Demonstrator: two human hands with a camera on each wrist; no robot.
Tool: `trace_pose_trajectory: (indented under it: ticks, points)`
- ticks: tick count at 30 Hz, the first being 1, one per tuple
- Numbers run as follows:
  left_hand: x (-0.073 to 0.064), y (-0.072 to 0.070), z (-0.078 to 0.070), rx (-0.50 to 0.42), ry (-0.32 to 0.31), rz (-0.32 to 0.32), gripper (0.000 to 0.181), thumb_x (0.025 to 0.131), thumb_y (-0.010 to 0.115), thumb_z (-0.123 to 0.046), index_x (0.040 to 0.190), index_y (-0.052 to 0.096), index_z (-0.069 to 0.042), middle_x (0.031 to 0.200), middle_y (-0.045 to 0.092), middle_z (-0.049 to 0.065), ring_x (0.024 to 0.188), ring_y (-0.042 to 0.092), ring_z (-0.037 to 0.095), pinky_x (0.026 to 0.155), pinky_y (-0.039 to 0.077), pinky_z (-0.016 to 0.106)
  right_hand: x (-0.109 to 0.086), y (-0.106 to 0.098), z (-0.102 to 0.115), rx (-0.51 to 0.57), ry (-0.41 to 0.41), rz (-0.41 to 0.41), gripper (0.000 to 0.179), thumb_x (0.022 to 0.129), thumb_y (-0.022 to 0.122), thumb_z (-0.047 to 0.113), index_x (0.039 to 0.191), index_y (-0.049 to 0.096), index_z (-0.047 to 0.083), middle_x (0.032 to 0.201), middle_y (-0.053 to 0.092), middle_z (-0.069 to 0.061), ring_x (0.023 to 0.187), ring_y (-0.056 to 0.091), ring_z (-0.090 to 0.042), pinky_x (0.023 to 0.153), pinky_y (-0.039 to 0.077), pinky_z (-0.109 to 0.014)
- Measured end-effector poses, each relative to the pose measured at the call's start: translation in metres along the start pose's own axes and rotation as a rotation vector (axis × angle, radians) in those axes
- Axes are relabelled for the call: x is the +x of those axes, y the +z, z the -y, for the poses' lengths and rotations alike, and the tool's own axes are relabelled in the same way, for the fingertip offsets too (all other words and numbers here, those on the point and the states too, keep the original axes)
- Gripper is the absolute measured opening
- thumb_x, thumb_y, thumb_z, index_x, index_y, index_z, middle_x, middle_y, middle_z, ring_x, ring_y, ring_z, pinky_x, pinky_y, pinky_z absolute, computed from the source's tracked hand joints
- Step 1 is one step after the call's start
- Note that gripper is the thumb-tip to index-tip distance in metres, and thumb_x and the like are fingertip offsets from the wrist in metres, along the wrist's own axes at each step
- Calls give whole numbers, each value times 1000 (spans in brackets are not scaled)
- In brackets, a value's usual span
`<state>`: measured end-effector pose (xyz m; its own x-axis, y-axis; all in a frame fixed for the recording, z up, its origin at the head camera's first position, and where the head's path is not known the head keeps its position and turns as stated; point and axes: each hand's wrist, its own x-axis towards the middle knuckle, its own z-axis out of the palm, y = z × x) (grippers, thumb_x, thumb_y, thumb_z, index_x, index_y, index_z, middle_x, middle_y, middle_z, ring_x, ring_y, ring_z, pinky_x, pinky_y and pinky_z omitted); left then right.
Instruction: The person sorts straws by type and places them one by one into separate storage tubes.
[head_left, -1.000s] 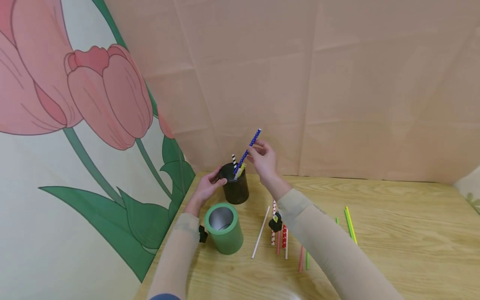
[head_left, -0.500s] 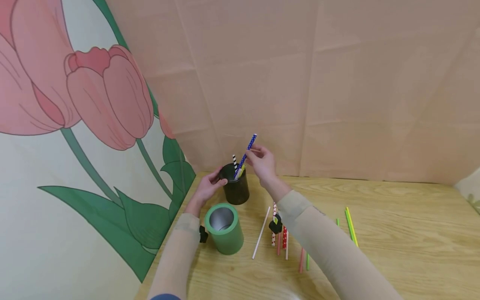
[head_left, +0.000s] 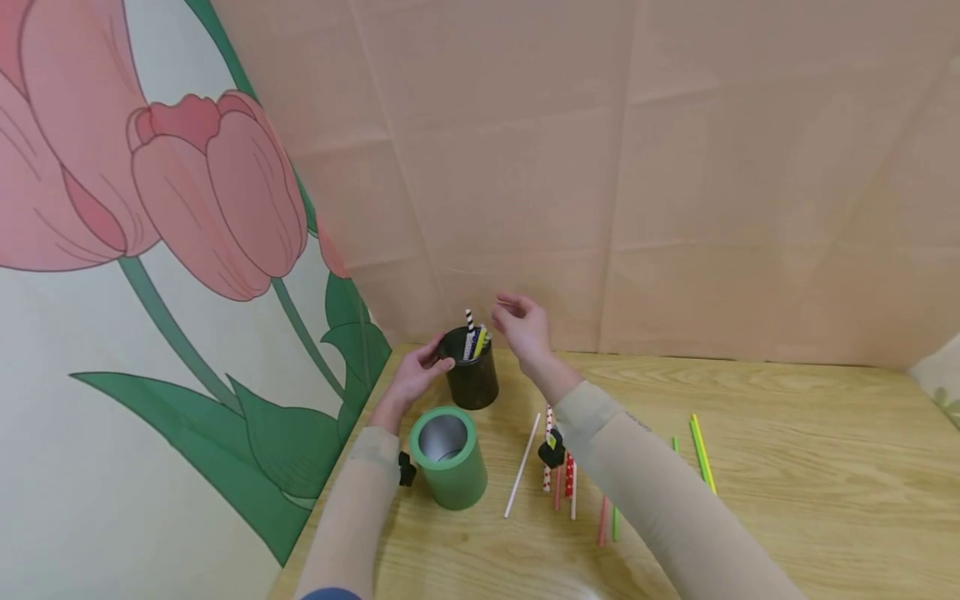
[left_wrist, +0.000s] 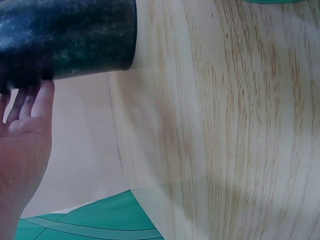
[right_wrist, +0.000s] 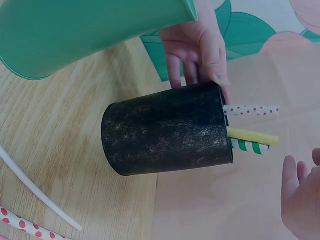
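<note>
A dark, mottled cup (head_left: pixel 474 387) stands upright near the back edge of the table, holding several paper straws. A black-and-white striped straw (head_left: pixel 468 317) rises above its rim; a yellow straw (right_wrist: pixel 254 136) and a green-striped straw (right_wrist: pixel 250 146) show in the right wrist view. My left hand (head_left: pixel 411 379) holds the cup at its left side, thumb near the rim and fingers against the wall. To the right of the rim and slightly above it, my right hand (head_left: pixel 527 329) is apart from the cup, fingers loosely bent, with nothing in them.
In front of the cup stands a green can (head_left: pixel 453 479) with a wide rim. A white straw (head_left: pixel 522 467) and several coloured straws lie to its right, partly under my right forearm. Yellow and green straws (head_left: pixel 702 454) lie farther right. A flower-patterned wall borders the left side.
The blue dotted straw that my right hand held has gone down into the cup, and the right hand has let go of it. My left hand stays on the cup.
</note>
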<state>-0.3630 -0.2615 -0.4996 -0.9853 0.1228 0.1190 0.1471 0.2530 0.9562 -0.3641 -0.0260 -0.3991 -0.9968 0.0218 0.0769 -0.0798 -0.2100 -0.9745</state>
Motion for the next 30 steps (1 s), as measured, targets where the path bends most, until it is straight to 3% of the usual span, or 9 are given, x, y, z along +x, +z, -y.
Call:
trace_pose_trajectory:
  ticks: [6,23,30]
  points:
    - [1,1,-1,-1,7,-6,67,106,71,-14,165,40,-7,166,40,21,151,43,33,119,41,45,4,-2,-2,-17,0,-4,34,104,66,1,138,67,-4,130,68,-22,115,68,-31,98,60,-35]
    - [7,3,0,-5,-1,-6,70,105,73,-19,166,39,-10,168,37,17,154,38,33,121,38,45,15,-22,-2,47,7,29,37,104,64,-1,141,62,-8,133,64,-26,119,65,-37,106,55,-45]
    - [8,4,1,-7,-7,-17,70,106,72,-17,166,38,-8,168,37,18,154,39,32,120,39,44,22,-40,-6,37,31,39,43,104,65,0,145,58,-9,138,61,-25,116,66,-30,105,56,-40]
